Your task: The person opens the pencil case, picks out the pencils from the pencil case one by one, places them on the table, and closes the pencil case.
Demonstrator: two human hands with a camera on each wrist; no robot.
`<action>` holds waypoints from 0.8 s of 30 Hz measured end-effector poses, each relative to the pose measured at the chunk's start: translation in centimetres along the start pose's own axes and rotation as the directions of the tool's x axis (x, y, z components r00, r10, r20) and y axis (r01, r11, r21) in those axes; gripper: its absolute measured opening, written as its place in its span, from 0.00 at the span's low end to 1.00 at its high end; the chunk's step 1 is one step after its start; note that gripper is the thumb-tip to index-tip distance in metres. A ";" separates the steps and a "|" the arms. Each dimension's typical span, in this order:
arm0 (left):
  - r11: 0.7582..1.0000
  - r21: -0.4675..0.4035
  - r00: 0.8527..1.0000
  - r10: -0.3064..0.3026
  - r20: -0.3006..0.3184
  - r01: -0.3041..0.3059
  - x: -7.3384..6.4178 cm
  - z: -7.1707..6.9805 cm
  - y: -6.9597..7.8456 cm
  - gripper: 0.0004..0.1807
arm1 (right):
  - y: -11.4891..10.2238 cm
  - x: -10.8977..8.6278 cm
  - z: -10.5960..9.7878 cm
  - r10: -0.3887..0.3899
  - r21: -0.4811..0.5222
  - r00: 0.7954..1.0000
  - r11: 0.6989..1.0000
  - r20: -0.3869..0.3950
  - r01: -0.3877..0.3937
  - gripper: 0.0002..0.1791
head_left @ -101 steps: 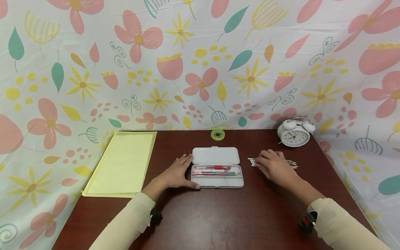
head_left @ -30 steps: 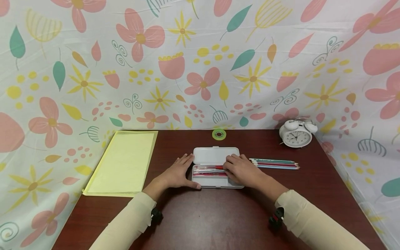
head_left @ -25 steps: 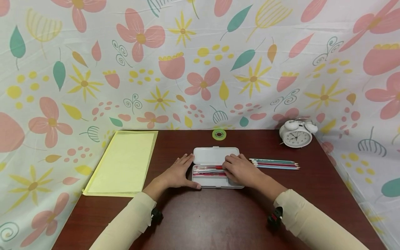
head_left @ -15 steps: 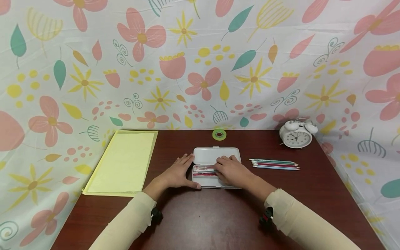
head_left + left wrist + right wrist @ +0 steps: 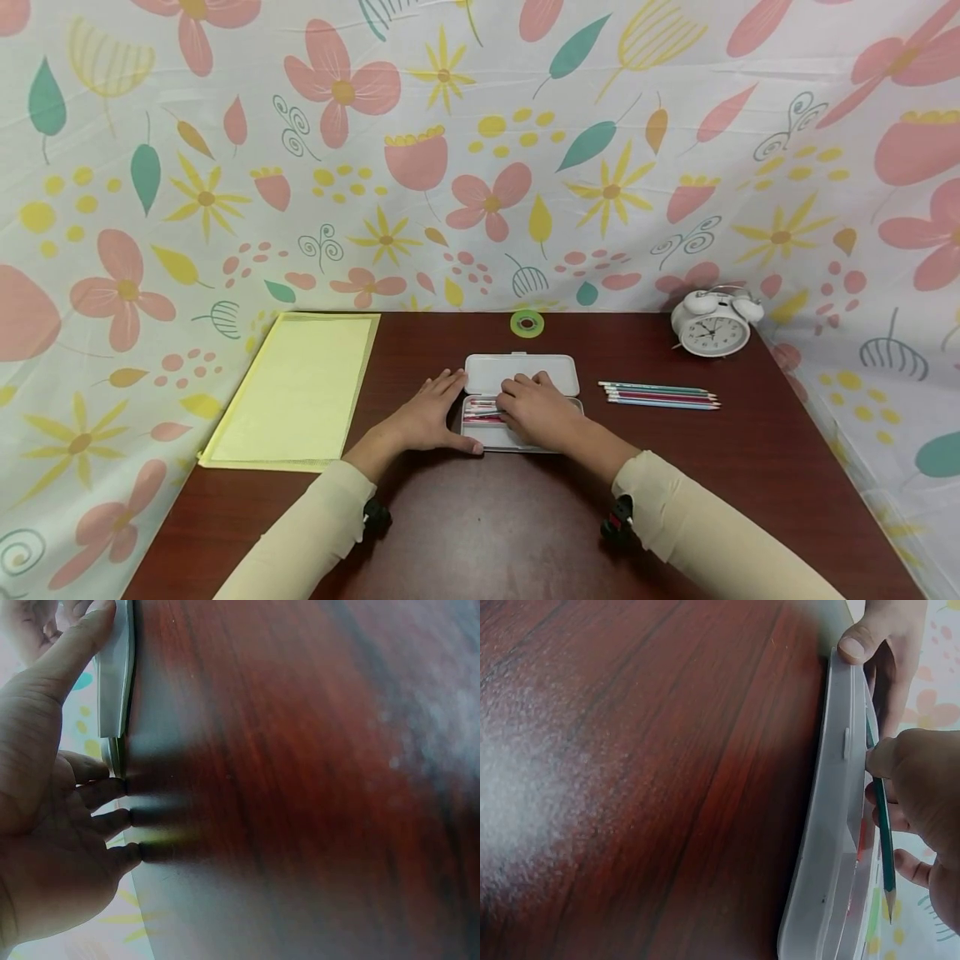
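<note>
A white pencil case (image 5: 564,365) lies with its lid folded back, with red and white pens and pencils (image 5: 483,412) in its long rear compartment. At its left end rests my left hand (image 5: 422,417), fingers extended and thumb on the near corner. My right hand (image 5: 536,414) is over the compartment and hides its right part. In the right wrist view, that hand pinches a green pencil (image 5: 886,836) between thumb and fingers, sharpened tip towards the right end of the case. Several more pencils (image 5: 663,404) lie side by side on the table, right of the case.
A yellow mesh zip folder (image 5: 296,392) lies on the left of the brown table (image 5: 480,525). A green roll of tape (image 5: 537,324) sits behind the case. The white alarm clock (image 5: 716,329) stands at the back right, near the flowered cloth wall (image 5: 480,100).
My right hand has gone from the loose pencils to the case, then slid left over the compartment with the green pencil. My left hand has stayed at the left end.
</note>
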State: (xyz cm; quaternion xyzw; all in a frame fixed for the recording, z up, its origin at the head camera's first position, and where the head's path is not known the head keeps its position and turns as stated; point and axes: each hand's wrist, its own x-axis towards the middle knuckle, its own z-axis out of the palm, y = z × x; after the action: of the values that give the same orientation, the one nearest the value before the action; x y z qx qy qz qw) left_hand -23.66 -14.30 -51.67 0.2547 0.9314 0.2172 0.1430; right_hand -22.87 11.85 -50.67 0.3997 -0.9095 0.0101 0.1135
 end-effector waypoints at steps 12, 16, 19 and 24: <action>1.000 0.002 1.000 -0.011 0.010 0.011 0.0 0.1 0.1 0.75 | 0.8 -0.8 -0.9 0.012 0.003 0.999 1.000 -0.049 -0.012 0.03; 1.000 -0.007 1.000 -0.016 0.013 0.016 0.0 0.1 0.1 0.75 | 1.3 -1.3 -1.3 0.024 -0.003 0.998 1.000 -0.066 -0.024 0.03; 1.000 -0.013 1.000 -0.016 0.016 0.016 -0.1 0.0 0.2 0.75 | 1.7 -1.7 -1.7 0.020 -0.003 0.997 1.000 -0.078 -0.020 0.03; 1.000 -0.015 1.000 -0.016 0.016 0.016 -0.1 0.0 0.2 0.75 | 2.5 -2.4 -1.9 0.026 0.009 0.996 1.000 -0.084 -0.026 0.02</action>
State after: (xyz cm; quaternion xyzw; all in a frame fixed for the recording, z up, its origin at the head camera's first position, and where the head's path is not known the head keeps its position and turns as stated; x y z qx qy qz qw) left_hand -23.54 -14.22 -51.57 0.2478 0.9305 0.2213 0.1543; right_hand -22.73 15.54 -49.15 0.3875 -0.9090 0.0320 0.1501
